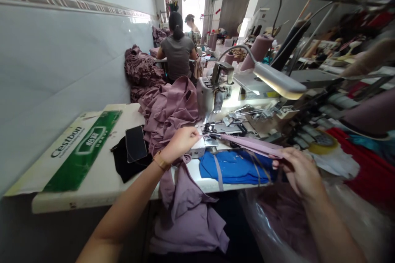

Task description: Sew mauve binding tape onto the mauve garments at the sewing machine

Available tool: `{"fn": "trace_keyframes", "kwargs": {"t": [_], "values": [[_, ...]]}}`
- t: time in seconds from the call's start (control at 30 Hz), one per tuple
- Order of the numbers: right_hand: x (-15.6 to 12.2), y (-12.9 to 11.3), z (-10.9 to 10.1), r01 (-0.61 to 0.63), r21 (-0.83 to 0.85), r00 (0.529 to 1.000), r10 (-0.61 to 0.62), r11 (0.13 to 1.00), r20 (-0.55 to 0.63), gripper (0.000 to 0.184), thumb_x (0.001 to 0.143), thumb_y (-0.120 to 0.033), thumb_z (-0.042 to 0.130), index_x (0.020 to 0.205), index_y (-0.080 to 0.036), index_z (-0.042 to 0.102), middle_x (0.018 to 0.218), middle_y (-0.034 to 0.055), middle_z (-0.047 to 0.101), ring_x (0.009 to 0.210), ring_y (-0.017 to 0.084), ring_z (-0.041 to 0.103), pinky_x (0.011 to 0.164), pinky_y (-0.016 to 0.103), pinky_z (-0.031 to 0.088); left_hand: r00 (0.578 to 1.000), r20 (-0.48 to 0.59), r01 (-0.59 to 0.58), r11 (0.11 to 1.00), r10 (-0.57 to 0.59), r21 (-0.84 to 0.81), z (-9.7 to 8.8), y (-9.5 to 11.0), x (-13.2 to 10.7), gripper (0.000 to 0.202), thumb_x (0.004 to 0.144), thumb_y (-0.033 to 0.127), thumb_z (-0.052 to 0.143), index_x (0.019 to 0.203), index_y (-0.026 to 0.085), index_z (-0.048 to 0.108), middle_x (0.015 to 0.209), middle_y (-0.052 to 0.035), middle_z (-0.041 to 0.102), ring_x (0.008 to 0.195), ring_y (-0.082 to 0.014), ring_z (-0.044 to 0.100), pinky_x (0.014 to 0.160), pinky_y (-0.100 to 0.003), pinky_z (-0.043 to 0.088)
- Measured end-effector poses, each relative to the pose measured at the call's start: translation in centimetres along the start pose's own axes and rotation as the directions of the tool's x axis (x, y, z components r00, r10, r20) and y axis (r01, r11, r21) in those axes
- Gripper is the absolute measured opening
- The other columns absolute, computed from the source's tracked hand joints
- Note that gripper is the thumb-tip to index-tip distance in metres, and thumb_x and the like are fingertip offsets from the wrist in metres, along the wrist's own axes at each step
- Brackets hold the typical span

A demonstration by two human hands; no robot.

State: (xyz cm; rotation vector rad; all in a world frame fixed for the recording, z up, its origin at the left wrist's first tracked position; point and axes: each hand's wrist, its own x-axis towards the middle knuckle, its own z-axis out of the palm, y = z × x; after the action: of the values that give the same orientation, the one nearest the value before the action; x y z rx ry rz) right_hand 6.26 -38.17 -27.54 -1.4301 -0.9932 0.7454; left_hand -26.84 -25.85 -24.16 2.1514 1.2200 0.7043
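My left hand [180, 143] pinches the near end of a narrow mauve fabric strip [247, 144] right beside the needle of the sewing machine [212, 94]. Its fingers are closed on the cloth. My right hand [300, 172] grips the other end of the same strip, stretched out to the right and slightly toward me. A heap of mauve fabric [169, 111] lies left of the machine and hangs off the table edge down to my lap. A blue cloth [234, 166] lies under the strip.
A black phone [135, 144] rests on a dark cloth on the white table [98, 181], beside a green and white Cestbon box [77, 148]. A lamp [277, 80] hangs over the machine. Thread cones stand at right. A person in grey [178, 51] sits ahead.
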Motion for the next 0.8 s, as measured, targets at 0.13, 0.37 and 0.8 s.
{"fn": "trace_keyframes", "kwargs": {"t": [0.13, 0.37, 0.8], "values": [[-0.5, 1.0, -1.2, 0.023, 0.155, 0.992, -0.041, 0.988, 0.116, 0.015, 0.076, -0.034, 0.059, 0.065, -0.022, 0.06, 0.068, 0.0028, 0.06, 0.061, 0.02, 0.057, 0.055, 0.031, 0.048, 0.999, -0.033, -0.02, 0.994, 0.024, 0.106, 1.5, 0.7, 1.1, 0.017, 0.084, 0.022, 0.053, 0.073, 0.016, 0.065, 0.078, -0.0072, 0.07, 0.072, -0.0196, 0.061, 0.064, -0.026, 0.037], [-0.8, 1.4, 3.8, 0.254, -0.542, 0.963, -0.157, 0.801, 0.218, 0.022, 0.082, -0.041, 0.06, 0.09, -0.021, 0.066, 0.072, 0.0029, 0.067, 0.061, 0.02, 0.059, 0.061, 0.03, 0.047, 0.997, -0.08, 0.025, 0.991, -0.015, 0.135, 1.9, 0.8, 0.5, 0.011, 0.083, 0.02, 0.055, 0.081, 0.018, 0.065, 0.078, -0.0068, 0.069, 0.071, -0.0201, 0.061, 0.065, -0.027, 0.038], [1.6, -1.2, 13.6, 0.412, -0.781, 0.903, -0.324, 0.469, 0.281, 0.019, 0.088, -0.031, 0.052, 0.076, -0.02, 0.062, 0.066, 0.0057, 0.068, 0.057, 0.02, 0.06, 0.054, 0.028, 0.029, 0.982, 0.119, 0.165, 0.968, -0.144, -0.188, 1.5, 0.7, -0.4, 0.007, 0.084, 0.018, 0.051, 0.088, 0.016, 0.056, 0.062, -0.0006, 0.062, 0.049, -0.0149, 0.061, 0.051, -0.025, 0.047]]}}
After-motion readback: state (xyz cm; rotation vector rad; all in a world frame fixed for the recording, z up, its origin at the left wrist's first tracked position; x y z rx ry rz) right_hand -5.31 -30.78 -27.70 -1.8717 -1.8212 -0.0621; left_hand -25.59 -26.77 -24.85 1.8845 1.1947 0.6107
